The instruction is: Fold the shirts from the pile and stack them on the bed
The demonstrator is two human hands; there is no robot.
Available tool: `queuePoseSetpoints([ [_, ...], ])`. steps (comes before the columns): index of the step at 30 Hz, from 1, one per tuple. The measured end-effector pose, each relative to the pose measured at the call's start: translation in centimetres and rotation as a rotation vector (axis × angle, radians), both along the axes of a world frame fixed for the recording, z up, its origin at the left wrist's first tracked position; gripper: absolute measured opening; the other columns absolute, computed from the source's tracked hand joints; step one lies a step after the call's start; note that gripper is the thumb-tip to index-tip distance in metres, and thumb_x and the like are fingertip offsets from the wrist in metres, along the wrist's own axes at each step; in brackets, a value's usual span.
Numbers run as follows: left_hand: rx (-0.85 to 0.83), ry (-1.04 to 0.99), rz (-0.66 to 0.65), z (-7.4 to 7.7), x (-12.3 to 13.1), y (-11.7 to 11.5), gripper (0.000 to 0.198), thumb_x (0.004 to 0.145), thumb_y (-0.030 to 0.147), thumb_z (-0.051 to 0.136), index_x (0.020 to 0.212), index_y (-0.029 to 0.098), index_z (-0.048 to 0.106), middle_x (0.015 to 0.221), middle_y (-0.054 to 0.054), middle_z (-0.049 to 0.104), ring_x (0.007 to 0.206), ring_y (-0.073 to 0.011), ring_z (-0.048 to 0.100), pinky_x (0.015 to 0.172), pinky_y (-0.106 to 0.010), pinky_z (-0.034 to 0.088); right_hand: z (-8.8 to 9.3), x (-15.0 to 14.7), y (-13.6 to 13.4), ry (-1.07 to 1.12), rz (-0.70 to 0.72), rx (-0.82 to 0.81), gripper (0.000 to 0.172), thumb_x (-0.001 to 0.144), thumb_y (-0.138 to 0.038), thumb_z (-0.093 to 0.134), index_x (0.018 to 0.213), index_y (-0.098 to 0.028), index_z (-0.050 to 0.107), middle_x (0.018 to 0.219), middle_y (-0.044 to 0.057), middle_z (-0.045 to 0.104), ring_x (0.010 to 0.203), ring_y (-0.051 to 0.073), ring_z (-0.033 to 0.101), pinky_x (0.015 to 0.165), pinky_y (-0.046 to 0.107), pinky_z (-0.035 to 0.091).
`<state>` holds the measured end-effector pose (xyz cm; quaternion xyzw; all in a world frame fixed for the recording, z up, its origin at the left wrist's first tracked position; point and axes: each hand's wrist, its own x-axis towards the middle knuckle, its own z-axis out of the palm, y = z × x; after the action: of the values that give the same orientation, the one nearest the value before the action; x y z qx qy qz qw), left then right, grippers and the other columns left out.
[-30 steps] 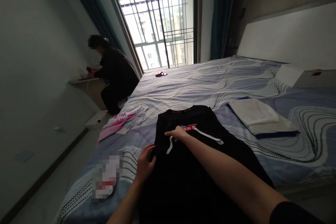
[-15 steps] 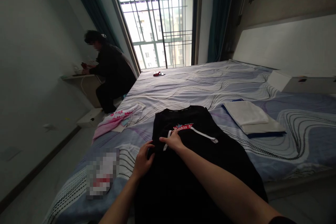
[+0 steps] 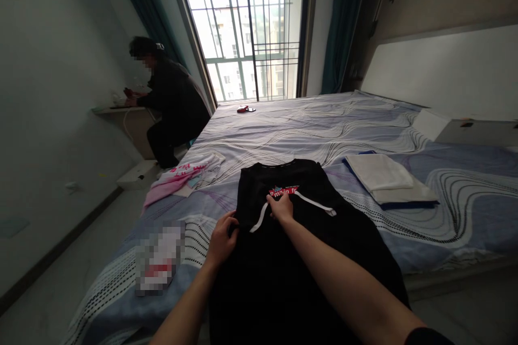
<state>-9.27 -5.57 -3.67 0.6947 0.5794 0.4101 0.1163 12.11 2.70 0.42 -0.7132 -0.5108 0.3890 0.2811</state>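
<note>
A black sleeveless-looking top (image 3: 250,183) lies flat on the bed, its neckline toward the window and a red printed patch (image 3: 283,191) on its chest. Over its lower part lies a black drawstring garment (image 3: 307,248); dark on dark, the border between the two is hard to make out. Two white drawstrings (image 3: 315,203) spread out on the black cloth. My right hand (image 3: 282,207) pinches the black cloth just below the print, by the upper end of the left-hand string. At the left edge, my left hand (image 3: 223,235) has its fingers and thumb closed on the cloth.
Folded cream and blue cloths (image 3: 384,178) lie to the right, a pink and white cloth (image 3: 178,180) to the left. Nearer on the left is a blurred white item (image 3: 159,261). A person (image 3: 174,97) sits at a small wall table (image 3: 121,110). A white box (image 3: 465,126) stands by the headboard.
My right hand has moved right and slightly up along the black cloth, from over the left string to its upper end. My left hand stays at the left edge.
</note>
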Motion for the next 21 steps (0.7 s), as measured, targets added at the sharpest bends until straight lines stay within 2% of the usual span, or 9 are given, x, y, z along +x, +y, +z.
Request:
queuePoseSetpoints([
  [2, 0.008, -0.009, 0.014, 0.0, 0.0, 0.0, 0.009, 0.080, 0.021, 0.054, 0.086, 0.025, 0.060, 0.127, -0.007, 0.066, 0.122, -0.0262, 0.060, 0.108, -0.050, 0.046, 0.5, 0.4, 1.8, -0.050, 0.047, 0.040, 0.030, 0.083, -0.034, 0.067, 0.111, -0.021, 0.066, 0.097, 0.008, 0.075, 0.090, 0.023, 0.073, 0.076, 0.028, 0.053],
  [4, 0.012, -0.041, 0.035, 0.0, 0.1, 0.0, 0.010, 0.081, 0.020, 0.052, 0.087, 0.025, 0.058, 0.123, -0.007, 0.068, 0.118, -0.0256, 0.062, 0.105, -0.049, 0.048, 0.9, 0.5, 3.2, -0.093, 0.087, 0.084, 0.015, 0.080, -0.027, 0.069, 0.094, -0.022, 0.070, 0.105, 0.008, 0.074, 0.103, 0.023, 0.069, 0.085, 0.028, 0.051],
  [5, 0.011, -0.054, 0.044, 0.0, 0.1, 0.0, 0.010, 0.081, 0.019, 0.051, 0.088, 0.025, 0.056, 0.122, -0.007, 0.068, 0.116, -0.0252, 0.063, 0.104, -0.048, 0.049, 1.1, 0.5, 3.7, -0.107, 0.100, 0.106, 0.012, 0.081, -0.028, 0.068, 0.092, -0.022, 0.071, 0.107, 0.008, 0.074, 0.105, 0.023, 0.068, 0.086, 0.028, 0.050],
  [8, 0.008, -0.050, 0.044, 0.1, 0.2, -0.1, 0.010, 0.082, 0.018, 0.050, 0.088, 0.025, 0.055, 0.121, -0.008, 0.068, 0.115, -0.0250, 0.063, 0.102, -0.047, 0.049, 1.5, 0.9, 4.7, -0.129, 0.102, 0.148, 0.021, 0.088, -0.033, 0.057, 0.100, -0.021, 0.069, 0.108, 0.007, 0.073, 0.101, 0.019, 0.068, 0.083, 0.025, 0.049],
  [10, 0.014, -0.022, 0.028, 0.2, 0.2, -0.2, 0.011, 0.081, 0.017, 0.050, 0.086, 0.026, 0.055, 0.123, -0.007, 0.067, 0.118, -0.0254, 0.062, 0.104, -0.047, 0.048, 1.3, 1.5, 4.8, -0.151, 0.079, 0.146, 0.025, 0.089, -0.030, 0.054, 0.108, -0.020, 0.065, 0.107, 0.007, 0.073, 0.099, 0.019, 0.068, 0.082, 0.025, 0.049],
  [15, 0.027, 0.025, 0.020, 0.3, 0.2, -0.2, 0.015, 0.078, 0.014, 0.049, 0.083, 0.025, 0.057, 0.124, -0.007, 0.066, 0.120, -0.0255, 0.061, 0.107, -0.047, 0.047, 0.6, 2.6, 3.5, -0.245, 0.029, 0.116, 0.034, 0.082, -0.016, 0.059, 0.116, -0.017, 0.060, 0.107, 0.014, 0.071, 0.106, 0.028, 0.066, 0.085, 0.034, 0.048],
  [17, 0.032, 0.031, 0.018, 0.3, 0.2, -0.3, 0.016, 0.077, 0.013, 0.049, 0.082, 0.025, 0.057, 0.125, -0.007, 0.066, 0.120, -0.0255, 0.061, 0.107, -0.047, 0.047, 0.6, 2.3, 3.0, -0.297, 0.030, 0.157, 0.036, 0.082, -0.012, 0.058, 0.117, -0.017, 0.061, 0.115, 0.017, 0.069, 0.114, 0.030, 0.062, 0.091, 0.035, 0.046],
  [19, 0.034, 0.031, 0.015, 0.2, 0.2, -0.2, 0.016, 0.077, 0.012, 0.049, 0.082, 0.025, 0.057, 0.126, -0.007, 0.066, 0.120, -0.0255, 0.061, 0.107, -0.048, 0.047, 1.1, 1.5, 3.0, -0.375, 0.070, 0.257, 0.035, 0.085, -0.015, 0.056, 0.119, -0.018, 0.061, 0.125, 0.018, 0.064, 0.122, 0.030, 0.056, 0.099, 0.036, 0.043],
  [21, 0.032, 0.028, 0.015, 0.1, 0.1, -0.2, 0.016, 0.077, 0.012, 0.048, 0.083, 0.025, 0.056, 0.127, -0.007, 0.065, 0.121, -0.0256, 0.060, 0.107, -0.048, 0.046, 1.8, 0.6, 3.8, -0.443, 0.156, 0.311, 0.037, 0.089, -0.026, 0.059, 0.125, -0.018, 0.060, 0.131, 0.017, 0.061, 0.126, 0.030, 0.054, 0.102, 0.039, 0.042],
])
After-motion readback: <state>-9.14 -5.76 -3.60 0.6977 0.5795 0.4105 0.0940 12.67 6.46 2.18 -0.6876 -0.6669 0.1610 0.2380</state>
